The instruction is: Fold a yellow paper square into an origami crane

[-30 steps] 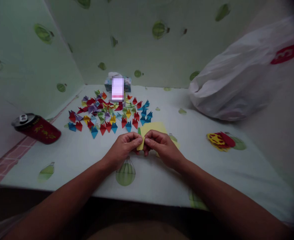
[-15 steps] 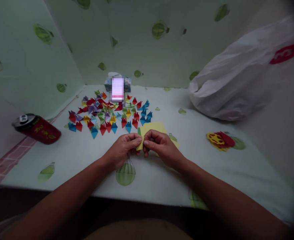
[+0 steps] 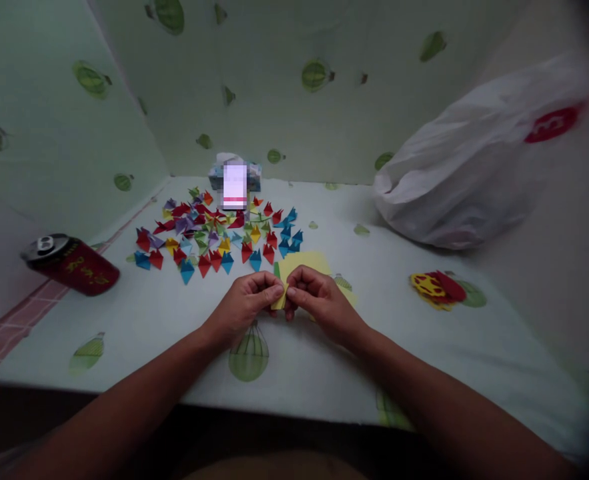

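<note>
A spread of small folded paper pieces in red, blue, yellow and purple (image 3: 219, 233) already lies on the counter (image 3: 139, 320). Just in front of it, the left hand (image 3: 247, 308) and right hand (image 3: 319, 303) pinch a small yellow paper sheet (image 3: 280, 298), only partly folded, with more yellow sheets (image 3: 304, 261) beneath waiting.

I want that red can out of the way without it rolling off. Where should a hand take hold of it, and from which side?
Probably around its middle, coming down from above. The red can lies on its side near the table's left edge, its silver top end toward the wall, so the round body is open from above. Fingers wrapped across the barrel should stop it rolling.
</note>
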A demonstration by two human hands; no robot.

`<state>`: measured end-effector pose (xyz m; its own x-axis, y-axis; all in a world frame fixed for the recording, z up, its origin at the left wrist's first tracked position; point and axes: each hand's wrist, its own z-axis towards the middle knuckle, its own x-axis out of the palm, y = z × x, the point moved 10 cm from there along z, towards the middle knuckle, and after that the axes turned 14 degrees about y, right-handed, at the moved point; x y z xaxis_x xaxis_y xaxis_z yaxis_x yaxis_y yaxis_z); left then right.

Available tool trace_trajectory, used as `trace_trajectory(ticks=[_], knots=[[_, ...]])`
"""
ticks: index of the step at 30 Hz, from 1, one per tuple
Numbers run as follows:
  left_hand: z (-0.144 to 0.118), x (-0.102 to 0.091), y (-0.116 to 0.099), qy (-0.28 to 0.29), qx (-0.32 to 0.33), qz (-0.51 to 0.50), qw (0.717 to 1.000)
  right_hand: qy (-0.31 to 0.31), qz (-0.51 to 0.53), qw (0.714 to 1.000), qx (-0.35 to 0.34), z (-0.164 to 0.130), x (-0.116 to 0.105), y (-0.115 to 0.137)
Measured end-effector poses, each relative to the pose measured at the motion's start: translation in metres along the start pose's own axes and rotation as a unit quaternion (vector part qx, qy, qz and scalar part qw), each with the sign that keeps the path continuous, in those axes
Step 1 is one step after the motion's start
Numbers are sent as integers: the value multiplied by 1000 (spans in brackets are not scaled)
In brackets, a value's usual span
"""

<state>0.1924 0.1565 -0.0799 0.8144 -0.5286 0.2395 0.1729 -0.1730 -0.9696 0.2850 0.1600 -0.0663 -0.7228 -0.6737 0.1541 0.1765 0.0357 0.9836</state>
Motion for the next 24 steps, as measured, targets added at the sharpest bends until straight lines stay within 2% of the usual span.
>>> trace_trajectory(ticks=[15, 24], knots=[[-1, -4, -2, -12, -5, 22, 1000, -16, -86, 996, -15, -1, -3, 5], [-1, 1, -1, -4, -21, 39, 999, -5, -70, 998, 1, -2, 0, 4]])
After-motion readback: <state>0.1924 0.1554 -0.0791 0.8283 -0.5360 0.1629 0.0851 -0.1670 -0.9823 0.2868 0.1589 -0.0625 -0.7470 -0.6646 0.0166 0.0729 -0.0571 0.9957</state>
